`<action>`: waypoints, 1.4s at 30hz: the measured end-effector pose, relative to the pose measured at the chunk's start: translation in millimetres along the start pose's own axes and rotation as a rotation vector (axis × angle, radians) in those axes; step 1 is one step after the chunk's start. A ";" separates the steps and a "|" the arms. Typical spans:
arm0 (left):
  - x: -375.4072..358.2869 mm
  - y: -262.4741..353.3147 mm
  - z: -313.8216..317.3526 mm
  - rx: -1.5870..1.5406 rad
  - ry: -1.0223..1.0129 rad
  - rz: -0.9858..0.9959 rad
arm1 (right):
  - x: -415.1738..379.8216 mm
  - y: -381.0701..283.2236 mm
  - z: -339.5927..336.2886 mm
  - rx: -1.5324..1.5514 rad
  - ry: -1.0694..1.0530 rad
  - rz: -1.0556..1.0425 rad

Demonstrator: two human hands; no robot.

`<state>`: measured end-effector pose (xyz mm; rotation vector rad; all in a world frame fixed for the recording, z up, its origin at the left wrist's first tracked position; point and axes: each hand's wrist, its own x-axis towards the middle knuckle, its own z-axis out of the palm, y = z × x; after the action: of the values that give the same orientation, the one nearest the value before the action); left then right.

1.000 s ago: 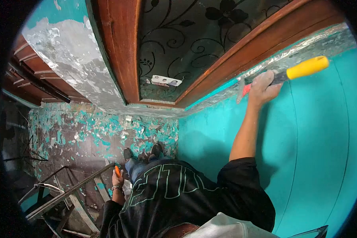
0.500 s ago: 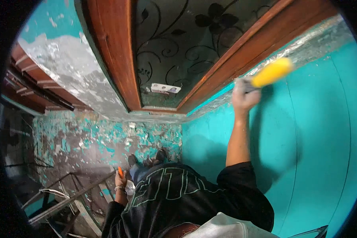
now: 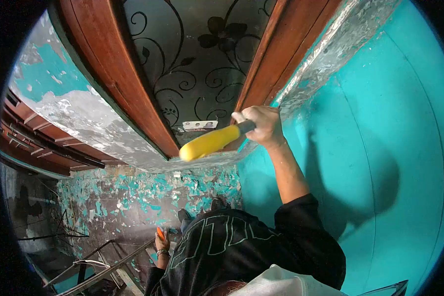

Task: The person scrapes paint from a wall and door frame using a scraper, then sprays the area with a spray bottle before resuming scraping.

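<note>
My right hand is closed round a dark part of a tool with a thick yellow handle. The yellow end points left, across the lower corner of the brown window frame. Whatever the tool's other end touches at the frame's edge is mostly hidden by the hand. Low on the left, my left hand grips a small orange object near the metal railing.
Dark patterned glass fills the frame, with a small white level-like piece at its bottom. Turquoise wall stands right. Paint flakes litter the floor. A metal frame stands at lower left.
My right hand has moved left and slightly down, and the yellow handle has swung from pointing right to pointing left. The view has shifted; my left hand still holds the orange object.
</note>
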<state>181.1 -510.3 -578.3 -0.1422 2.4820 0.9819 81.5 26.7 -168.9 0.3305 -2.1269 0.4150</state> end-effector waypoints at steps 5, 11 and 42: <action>25.4 -102.6 40.3 -0.209 0.075 0.098 | -1.4 0.6 -3.9 0.034 -0.010 0.026; 9.6 -48.9 25.5 -0.299 0.030 0.070 | -25.3 9.8 5.5 0.091 -0.173 0.016; -31.6 68.2 9.1 0.047 -0.002 -0.028 | -28.6 45.8 -69.4 0.658 0.182 0.574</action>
<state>194.9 -456.1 -527.3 -0.1601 2.4920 0.9105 131.1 99.2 -164.0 0.0308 -1.8274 1.4310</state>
